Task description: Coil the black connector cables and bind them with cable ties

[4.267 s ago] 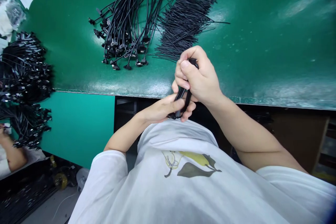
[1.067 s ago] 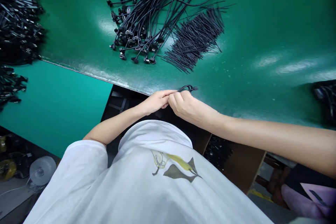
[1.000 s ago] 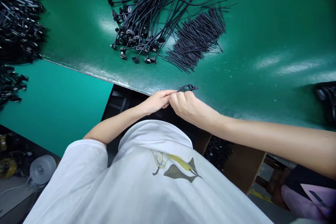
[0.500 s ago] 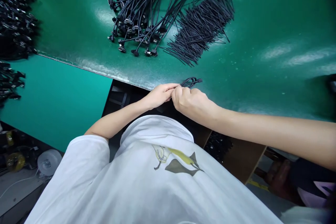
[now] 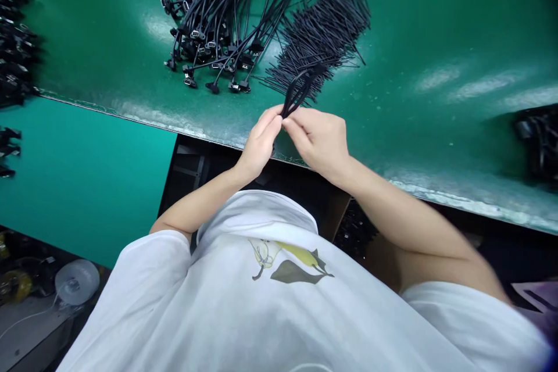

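A coiled black cable [image 5: 299, 90] stands up between my two hands, over the near edge of the green table [image 5: 405, 87]. My left hand [image 5: 261, 142] is closed around the lower part of the coil, thumb pressed against it. My right hand [image 5: 320, 136] pinches at the same spot, its thumb and fingertips touching the bundle. Whether a thin tie sits between the right fingers is too small to tell. Just beyond the coil lies a heap of short black ties [image 5: 325, 32]. To its left spreads a pile of black cables [image 5: 235, 11] with connector ends.
More bundled cables [image 5: 15, 46] lie at the far left, and another dark cable bundle [image 5: 540, 142] sits at the right edge. A lower teal surface [image 5: 87, 174] adjoins the table at left. A spool of white line [image 5: 77, 282] stands at lower left.
Both hands have risen and moved forward over the table edge with the cable coil, which now points up and away. My right forearm has swung inward, and the view has shifted slightly rightward.
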`<state>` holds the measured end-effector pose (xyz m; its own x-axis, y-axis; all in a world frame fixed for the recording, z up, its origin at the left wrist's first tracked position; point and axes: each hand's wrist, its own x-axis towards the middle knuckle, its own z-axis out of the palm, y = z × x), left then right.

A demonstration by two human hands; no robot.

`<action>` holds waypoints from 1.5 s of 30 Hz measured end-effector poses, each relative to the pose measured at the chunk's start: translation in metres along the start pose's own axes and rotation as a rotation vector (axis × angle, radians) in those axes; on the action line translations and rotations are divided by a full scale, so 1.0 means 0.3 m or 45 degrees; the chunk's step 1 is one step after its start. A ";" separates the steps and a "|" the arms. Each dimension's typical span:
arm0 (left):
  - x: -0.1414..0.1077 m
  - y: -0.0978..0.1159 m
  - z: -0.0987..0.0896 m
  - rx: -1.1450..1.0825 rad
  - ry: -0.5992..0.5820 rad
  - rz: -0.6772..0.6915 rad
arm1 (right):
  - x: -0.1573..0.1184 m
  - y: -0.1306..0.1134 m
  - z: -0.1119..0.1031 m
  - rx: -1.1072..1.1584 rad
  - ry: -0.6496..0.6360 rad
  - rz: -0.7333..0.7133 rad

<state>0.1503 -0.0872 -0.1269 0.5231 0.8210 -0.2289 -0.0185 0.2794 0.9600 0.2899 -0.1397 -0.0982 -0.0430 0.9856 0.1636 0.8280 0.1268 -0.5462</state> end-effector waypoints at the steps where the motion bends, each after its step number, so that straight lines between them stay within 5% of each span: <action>1: 0.013 -0.001 -0.002 0.015 0.034 0.105 | 0.002 0.000 0.015 0.214 0.093 0.108; 5: 0.023 0.042 -0.051 0.171 -0.070 0.291 | -0.009 0.018 0.058 1.159 0.058 0.496; 7: -0.002 0.071 -0.072 0.276 -0.208 0.306 | -0.022 0.033 0.062 1.315 0.003 0.561; 12: -0.049 0.062 -0.064 0.504 -0.475 0.193 | -0.049 0.028 0.008 0.660 0.310 0.369; 15: -0.023 0.037 -0.056 0.357 -0.424 0.027 | -0.066 -0.011 -0.022 0.451 0.138 0.179; 18: 0.003 0.056 -0.066 0.136 -0.386 -0.030 | -0.079 -0.031 -0.020 0.605 -0.089 0.075; 22: -0.027 0.130 -0.087 0.223 -0.416 0.169 | -0.074 0.007 -0.013 0.767 -0.214 0.110; 26: -0.081 0.136 -0.091 0.523 -0.767 0.365 | -0.060 0.053 -0.041 0.430 -0.019 0.191; 28: -0.085 0.091 -0.086 0.593 -0.807 0.268 | -0.059 0.049 -0.056 0.322 0.069 0.184; 33: -0.038 -0.001 -0.081 0.245 -0.562 -0.162 | -0.062 -0.007 -0.054 0.565 -0.026 0.034; 39: -0.016 0.103 -0.104 0.304 -0.747 -0.274 | -0.084 -0.004 -0.011 0.741 -0.184 0.168; 42: -0.024 0.121 -0.098 0.353 -0.806 -0.262 | -0.107 -0.008 0.003 0.500 -0.112 0.142; 45: -0.046 0.109 -0.073 0.127 -0.748 -0.376 | -0.112 -0.017 0.008 0.025 0.198 0.073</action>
<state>0.1238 -0.0787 -0.0959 0.8721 0.3013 -0.3856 0.2608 0.3805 0.8872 0.2858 -0.1732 -0.1029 0.0922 0.9622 0.2561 0.8154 0.0746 -0.5740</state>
